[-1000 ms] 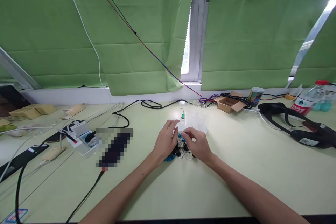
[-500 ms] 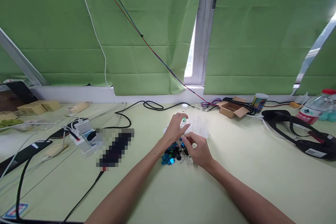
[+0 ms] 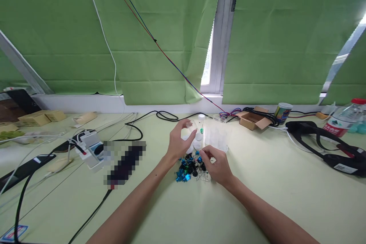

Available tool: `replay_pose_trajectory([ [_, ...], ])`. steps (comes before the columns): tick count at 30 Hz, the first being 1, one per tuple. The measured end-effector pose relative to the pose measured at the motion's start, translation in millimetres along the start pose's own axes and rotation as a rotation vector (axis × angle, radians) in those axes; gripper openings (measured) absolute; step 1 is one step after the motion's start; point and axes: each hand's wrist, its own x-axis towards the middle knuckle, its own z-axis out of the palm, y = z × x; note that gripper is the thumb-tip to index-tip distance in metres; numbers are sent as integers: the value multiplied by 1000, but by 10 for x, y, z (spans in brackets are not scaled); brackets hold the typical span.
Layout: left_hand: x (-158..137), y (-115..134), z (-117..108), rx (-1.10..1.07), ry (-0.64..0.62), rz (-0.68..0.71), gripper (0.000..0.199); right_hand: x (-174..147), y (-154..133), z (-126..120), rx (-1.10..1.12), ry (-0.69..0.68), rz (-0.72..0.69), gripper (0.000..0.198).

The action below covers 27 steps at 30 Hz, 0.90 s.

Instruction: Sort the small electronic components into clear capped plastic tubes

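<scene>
My left hand [image 3: 180,142] is open, its thumb and fingers curved apart. A clear round container [image 3: 192,126] shows at its fingertips; whether they touch I cannot tell. Closed in a pinch, my right hand [image 3: 217,164] is over the right side of a pile of small electronic parts [image 3: 191,168], blue, black and green, some with thin metal legs. What its fingertips hold is too small to make out. Beyond the hands stands a clear vial [image 3: 201,119] with a white cap and a green part inside. A clear compartment box [image 3: 217,139] lies behind my right hand.
An open cardboard box [image 3: 253,119], a printed can [image 3: 283,113], black glasses-like headgear [image 3: 328,145] and a red-capped bottle [image 3: 344,118] are on the right. Leftward are a power strip [image 3: 90,148], a pixelated dark object [image 3: 126,164] and cables [image 3: 134,124].
My left hand has moved left from in front of the vial, uncovering the vial and more clear containers. My right hand stays almost in place, still pinched.
</scene>
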Motion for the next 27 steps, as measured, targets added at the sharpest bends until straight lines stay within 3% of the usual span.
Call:
replay_pose_trajectory([
  [4,-64,-65,-189,175,110,289,35,-2,13,6,-14,10,3,23],
  [8,-206,-219,-318,257,77,431,38,-10,30,20,-15,30,9,23],
  [17,-305,-441,-436,202,-75,302,35,-14,53,7,155,132,207,25],
  [23,-378,-460,-442,259,-382,222,33,48,38,-24,313,214,289,29],
  [27,-432,-421,-400,341,-502,214,32,89,37,-40,420,262,298,30],
])
